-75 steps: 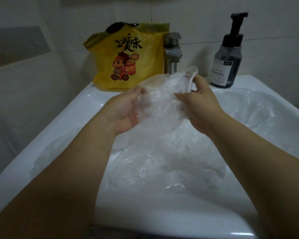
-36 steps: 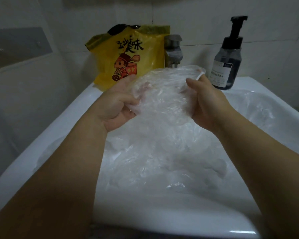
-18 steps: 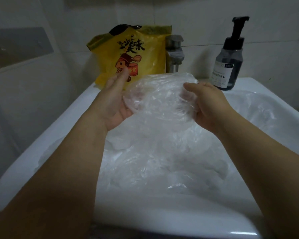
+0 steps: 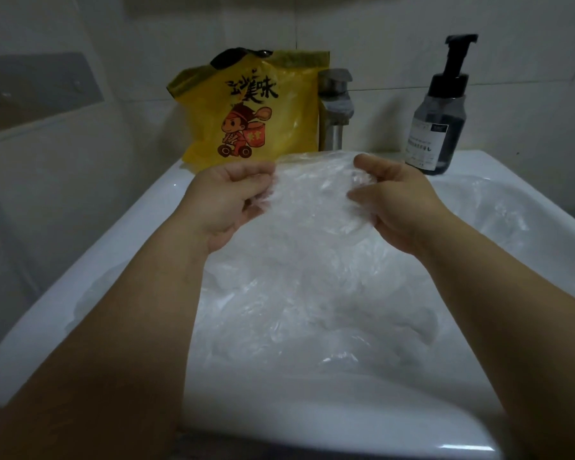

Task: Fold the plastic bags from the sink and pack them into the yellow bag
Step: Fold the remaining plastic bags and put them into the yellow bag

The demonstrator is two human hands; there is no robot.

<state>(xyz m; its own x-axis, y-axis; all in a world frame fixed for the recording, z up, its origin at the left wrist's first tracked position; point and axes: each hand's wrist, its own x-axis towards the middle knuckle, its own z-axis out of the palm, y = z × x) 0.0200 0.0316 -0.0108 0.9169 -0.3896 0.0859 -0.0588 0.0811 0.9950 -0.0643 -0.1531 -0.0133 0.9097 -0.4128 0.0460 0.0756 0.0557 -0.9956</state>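
Head view: in the white sink [image 4: 312, 436] loose plastic bags [image 4: 312, 310] lie heaped. Above them the left hand [image 4: 226, 200] and right hand [image 4: 399, 204] each pinch one side of a clear bag [image 4: 312, 190], fingers curled on it, holding it spread between them. Behind stands the yellow bag [image 4: 256, 107], beside the tap [image 4: 335, 107]; a pump bottle [image 4: 440, 117] stands further right.

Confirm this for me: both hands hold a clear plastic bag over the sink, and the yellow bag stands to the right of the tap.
One detail is wrong: the head view shows the yellow bag standing left of the tap, not right. The rest holds: the left hand and right hand hold the clear plastic bag over the sink.
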